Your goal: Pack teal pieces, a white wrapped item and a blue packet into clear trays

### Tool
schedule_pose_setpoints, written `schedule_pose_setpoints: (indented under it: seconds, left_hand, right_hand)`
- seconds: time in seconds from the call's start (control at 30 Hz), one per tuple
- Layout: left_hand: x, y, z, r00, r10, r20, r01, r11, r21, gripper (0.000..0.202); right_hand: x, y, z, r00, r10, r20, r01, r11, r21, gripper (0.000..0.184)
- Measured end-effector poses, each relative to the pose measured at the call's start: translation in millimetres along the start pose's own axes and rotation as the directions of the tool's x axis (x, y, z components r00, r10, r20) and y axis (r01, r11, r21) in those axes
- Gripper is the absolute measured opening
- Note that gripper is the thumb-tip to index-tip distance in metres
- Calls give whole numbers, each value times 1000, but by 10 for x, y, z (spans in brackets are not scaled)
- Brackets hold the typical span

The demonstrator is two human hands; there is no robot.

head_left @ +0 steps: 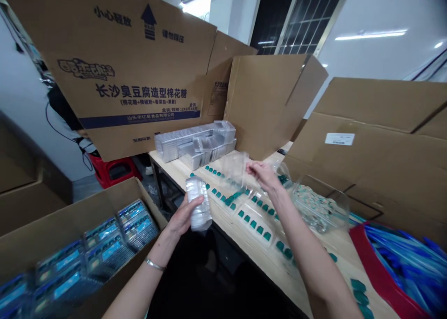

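Clear plastic trays (199, 205), nested in an upright stack, are gripped in the left hand (183, 218), its fingers closed around them just off the table edge. Metal bangle (155, 264) on that wrist. Right hand (263, 177) is pinched closed on the rim of a single clear plastic tray (234, 170), above the tabletop.

Below and between the hands, a pale wood table (335, 244) bears rows of teal pieces (253, 223) in clear moulded sheets. Right of the right hand: a clear tub (319, 207) of mixed teal and beige bits, then a red bin (380, 281) of blue items. Left of the left hand: an open cardboard carton (80, 202) packed with blue-labelled packets (101, 249).

Beyond both hands: stacked foil trays (195, 144) before upright printed cartons (132, 67). Far left, past the table: a red stool (111, 170) and another person's dark sleeve (61, 107).
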State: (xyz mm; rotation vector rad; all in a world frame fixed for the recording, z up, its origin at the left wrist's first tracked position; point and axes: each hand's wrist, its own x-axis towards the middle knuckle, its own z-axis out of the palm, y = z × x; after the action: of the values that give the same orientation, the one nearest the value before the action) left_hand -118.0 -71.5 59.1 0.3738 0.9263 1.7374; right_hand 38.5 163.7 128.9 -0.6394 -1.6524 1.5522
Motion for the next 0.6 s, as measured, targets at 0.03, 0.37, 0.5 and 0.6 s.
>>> schedule_pose_setpoints:
  seconds: [0.03,0.37,0.5,0.6]
  left_hand:
    - [-10,-8,12,1000,13,18,-14,1000,16,58]
    - [-49,-217,171,996,62,68,-75,975,210,82]
    - [-37,-293,156,995,87,54,-97,969,227,88]
    - [-32,-334,115,994,107,1,-104,959,263,92]
  right_hand:
    - [79,-10,-101,995,-15,-96,10,999,-49,16]
    - [-884,135,742,957,145,252,-108,982,-155,29]
    - [-1047,138,920,949,193,250,-181,981,-71,28]
    - [-1039,167,875,947,208,246,-195,978,-76,27]
